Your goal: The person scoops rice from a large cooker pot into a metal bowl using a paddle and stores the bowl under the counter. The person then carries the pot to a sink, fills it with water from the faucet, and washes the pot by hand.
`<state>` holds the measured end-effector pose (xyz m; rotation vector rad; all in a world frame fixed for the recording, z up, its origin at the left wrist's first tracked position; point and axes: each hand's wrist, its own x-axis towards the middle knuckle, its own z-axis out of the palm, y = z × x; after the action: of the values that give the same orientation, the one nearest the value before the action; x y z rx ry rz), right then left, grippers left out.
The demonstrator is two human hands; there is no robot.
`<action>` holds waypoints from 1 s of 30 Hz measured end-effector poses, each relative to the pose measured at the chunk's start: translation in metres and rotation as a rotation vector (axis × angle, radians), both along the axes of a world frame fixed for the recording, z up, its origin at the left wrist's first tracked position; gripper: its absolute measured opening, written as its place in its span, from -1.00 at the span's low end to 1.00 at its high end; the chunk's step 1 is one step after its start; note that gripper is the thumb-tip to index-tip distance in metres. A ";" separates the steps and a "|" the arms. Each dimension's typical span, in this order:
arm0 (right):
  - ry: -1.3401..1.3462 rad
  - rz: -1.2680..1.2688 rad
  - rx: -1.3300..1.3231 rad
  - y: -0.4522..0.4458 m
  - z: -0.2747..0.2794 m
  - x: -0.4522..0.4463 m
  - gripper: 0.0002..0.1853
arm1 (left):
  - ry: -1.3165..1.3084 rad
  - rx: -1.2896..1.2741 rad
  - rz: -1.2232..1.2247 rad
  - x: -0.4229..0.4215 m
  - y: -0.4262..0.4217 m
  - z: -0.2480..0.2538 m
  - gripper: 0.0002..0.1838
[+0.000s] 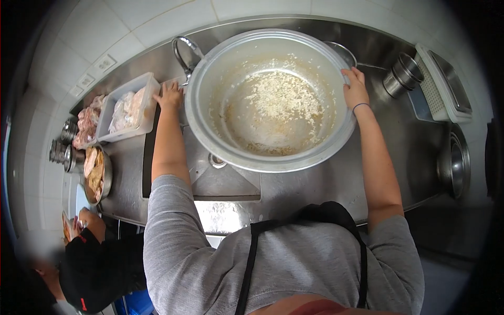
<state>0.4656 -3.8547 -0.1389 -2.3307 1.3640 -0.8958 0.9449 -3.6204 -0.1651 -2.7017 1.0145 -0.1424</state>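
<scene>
A large aluminium pot (199, 137) stands tilted toward me over the sink (226, 186). Small pale bits (283, 94), perhaps grains or minced food, cling to its bottom and walls. My right hand (357, 89) has its fingers curled over the pot's right rim. Spread fingers show on my left hand (170, 96), which is between the pot's left side and a clear plastic container (149, 113); its fingertips are by the container's edge. Just behind that hand rises a curved chrome faucet (181, 58). Bagged pale food lies in the container.
Raw meat (88, 123) and a metal bowl of meat pieces (97, 173) are at the left, near small steel containers (60, 149). A co-worker in a black sleeve (100, 262) works at lower left. Steel cups (403, 76), a scale (446, 79) and stacked bowls (457, 163) line the right.
</scene>
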 end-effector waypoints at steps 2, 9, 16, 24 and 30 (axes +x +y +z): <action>-0.005 0.001 -0.015 0.015 0.009 -0.001 -0.53 | 0.144 0.032 0.050 0.014 -0.002 -0.015 -0.45; 0.228 -0.019 -0.021 0.044 0.032 0.009 -0.54 | 0.213 -0.251 0.071 0.024 0.002 -0.015 -0.46; 0.442 0.359 0.091 0.034 0.063 0.097 -0.52 | 0.512 -0.628 -0.416 -0.078 -0.034 0.083 -0.62; 0.607 0.615 0.268 0.002 0.006 0.157 -0.60 | 0.578 -0.334 -0.161 -0.135 -0.087 0.044 -0.59; 0.229 0.535 0.495 -0.023 -0.009 0.148 -0.72 | 0.809 -0.487 0.041 -0.091 -0.096 -0.025 -0.83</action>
<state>0.6136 -3.8777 -0.1475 -2.2538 0.8249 -0.1173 0.8538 -3.7160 -0.1899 -3.2938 1.2306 0.8910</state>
